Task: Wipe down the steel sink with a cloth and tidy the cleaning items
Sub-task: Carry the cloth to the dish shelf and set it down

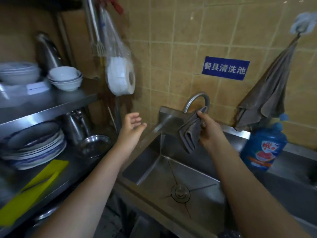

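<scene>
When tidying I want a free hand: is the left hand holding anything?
No, the left hand is open and empty; the right hand grips the folded grey cloth.

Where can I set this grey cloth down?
Bare: steel sink basin floor around the round drain, and steel counter in front of the blue detergent bottle. Crowded: left steel shelf, with stacked plates and yellow board.

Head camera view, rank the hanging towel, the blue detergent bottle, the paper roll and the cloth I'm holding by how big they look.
1. hanging towel, clearly the largest.
2. blue detergent bottle.
3. paper roll and held cloth look about alike, so I would not rank them.
</scene>
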The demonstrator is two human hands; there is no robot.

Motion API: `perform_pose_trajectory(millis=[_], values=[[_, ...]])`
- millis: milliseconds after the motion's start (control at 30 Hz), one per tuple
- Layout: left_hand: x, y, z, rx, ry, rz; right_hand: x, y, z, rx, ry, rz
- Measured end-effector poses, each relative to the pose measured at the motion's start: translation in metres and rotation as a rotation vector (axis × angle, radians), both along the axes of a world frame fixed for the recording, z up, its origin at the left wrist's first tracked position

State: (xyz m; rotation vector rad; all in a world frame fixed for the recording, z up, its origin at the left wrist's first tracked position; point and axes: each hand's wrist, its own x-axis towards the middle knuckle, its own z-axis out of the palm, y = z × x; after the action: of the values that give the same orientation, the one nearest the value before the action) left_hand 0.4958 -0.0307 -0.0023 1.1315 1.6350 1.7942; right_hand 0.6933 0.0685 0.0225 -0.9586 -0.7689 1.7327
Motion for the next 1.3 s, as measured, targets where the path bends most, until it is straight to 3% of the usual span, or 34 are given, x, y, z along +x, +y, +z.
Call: perform_pose_trajectory(millis=[300,567,867,1300], values=[[-0.043,-0.081,0.032,0.017,0.004,0.342,-0.082,-0.03,0.027,0.099,-0.002,0.252],[-0.129,-0.131,0.047,0.025,0.036,0.509,-0.197,-0.062,0.039,0.186,0.001,0.368],[-0.241,-0.164,0.055,0.02,0.093,0.569,-0.328,-0.088,0.05,0.27,-0.032,0.468],[-0.334,-0.151,0.049,0.04,0.077,0.647,-0.43,-0.064,0.053,0.319,-0.039,0.477]])
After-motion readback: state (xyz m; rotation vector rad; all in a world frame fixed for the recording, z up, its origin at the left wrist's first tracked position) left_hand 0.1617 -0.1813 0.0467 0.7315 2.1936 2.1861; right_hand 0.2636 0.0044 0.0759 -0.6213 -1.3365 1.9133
